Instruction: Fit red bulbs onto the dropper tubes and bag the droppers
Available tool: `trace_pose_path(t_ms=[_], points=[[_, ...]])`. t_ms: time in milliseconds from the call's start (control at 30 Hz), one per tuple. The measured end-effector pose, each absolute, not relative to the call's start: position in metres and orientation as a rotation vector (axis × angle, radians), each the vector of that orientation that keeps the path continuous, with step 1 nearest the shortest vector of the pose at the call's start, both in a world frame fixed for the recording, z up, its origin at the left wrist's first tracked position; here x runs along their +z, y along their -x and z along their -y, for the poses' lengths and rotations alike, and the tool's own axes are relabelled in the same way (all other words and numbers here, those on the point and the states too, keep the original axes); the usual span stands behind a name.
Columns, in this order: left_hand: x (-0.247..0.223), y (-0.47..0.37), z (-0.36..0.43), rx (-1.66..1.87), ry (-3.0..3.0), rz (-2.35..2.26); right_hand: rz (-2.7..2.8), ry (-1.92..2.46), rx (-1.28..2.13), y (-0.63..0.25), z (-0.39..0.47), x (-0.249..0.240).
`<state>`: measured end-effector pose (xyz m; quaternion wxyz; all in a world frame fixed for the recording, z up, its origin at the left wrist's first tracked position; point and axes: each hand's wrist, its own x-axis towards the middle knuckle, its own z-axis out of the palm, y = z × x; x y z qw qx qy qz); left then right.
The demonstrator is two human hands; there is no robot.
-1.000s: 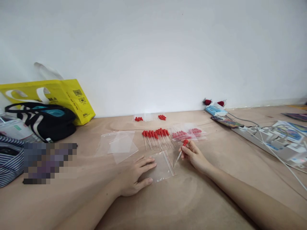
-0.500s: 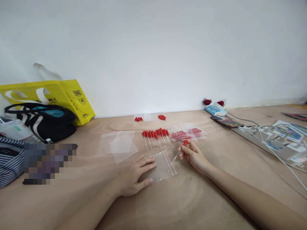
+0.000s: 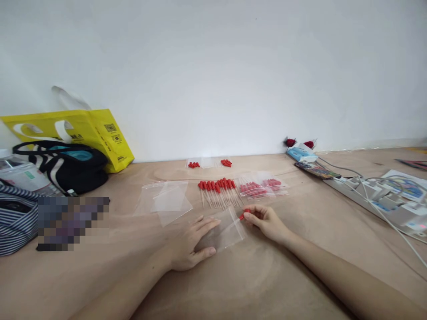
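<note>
My left hand lies flat with fingers spread on a clear zip bag on the table. At the bag's right edge, my right hand pinches a red-bulbed dropper, whose clear stem reaches into the bag's mouth. Just behind the bag lies a row of droppers with red bulbs and thin stems. To their right are filled clear bags with red bulbs showing through. More clear bags, with nothing visible in them, overlap to the left.
Two small groups of red bulbs lie by the wall. A yellow bag, a black bag and a striped item stand left. At right are a power strip, cables and a blue packet.
My right hand has moved left, bringing the dropper's stem into the bag's opening. My left hand has stayed on the bag. The whole view has shifted slightly.
</note>
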<state>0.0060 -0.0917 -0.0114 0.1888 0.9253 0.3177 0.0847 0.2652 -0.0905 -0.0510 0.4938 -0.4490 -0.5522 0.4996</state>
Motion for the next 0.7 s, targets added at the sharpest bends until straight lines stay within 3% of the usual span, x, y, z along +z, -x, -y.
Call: trace_pose_path(t_ms=[100,467,700], points=[[-0.009,-0.013,0.092,0.223,-2.598,-0.884,1.567,1.14,1.102,-0.272,0.092,-0.053],[-0.01,-0.044,0.086,0.311,-2.599,-0.796,1.592,1.093,1.235,-0.278,0.092,-0.046],[-0.009,-0.015,0.08,0.292,-2.565,-0.812,1.754,1.133,1.122,-0.287,0.084,-0.053]])
